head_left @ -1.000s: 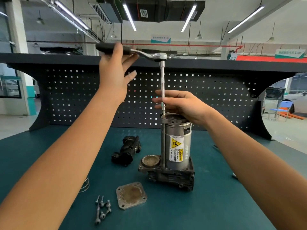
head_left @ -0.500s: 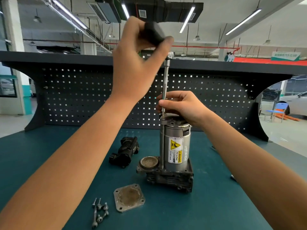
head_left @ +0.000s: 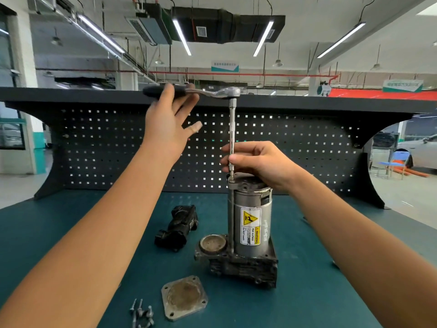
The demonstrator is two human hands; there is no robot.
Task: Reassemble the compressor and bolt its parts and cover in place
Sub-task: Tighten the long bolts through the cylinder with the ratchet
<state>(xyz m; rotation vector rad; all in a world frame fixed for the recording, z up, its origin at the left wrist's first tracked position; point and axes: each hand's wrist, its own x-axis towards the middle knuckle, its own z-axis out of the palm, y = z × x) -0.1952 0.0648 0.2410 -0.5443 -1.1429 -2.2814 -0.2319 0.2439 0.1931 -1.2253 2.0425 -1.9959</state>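
Bolts [head_left: 142, 313] lie loose beside a square, rusty cover plate [head_left: 184, 297]. Fingers straight, the left hand [head_left: 168, 124] pushes the ratchet [head_left: 222, 92] handle. Upright on the bench [head_left: 331, 292] stands the compressor [head_left: 250, 228], a grey cylinder with a yellow warning label on a grimy base; the right hand [head_left: 260, 162] pinches the extension bar [head_left: 232, 124] atop it.

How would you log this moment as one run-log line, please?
step: driving compressor through-bolt | left hand: pushes ratchet handle, fingers straight | right hand: pinches extension bar | cover plate, bolts: loose on table
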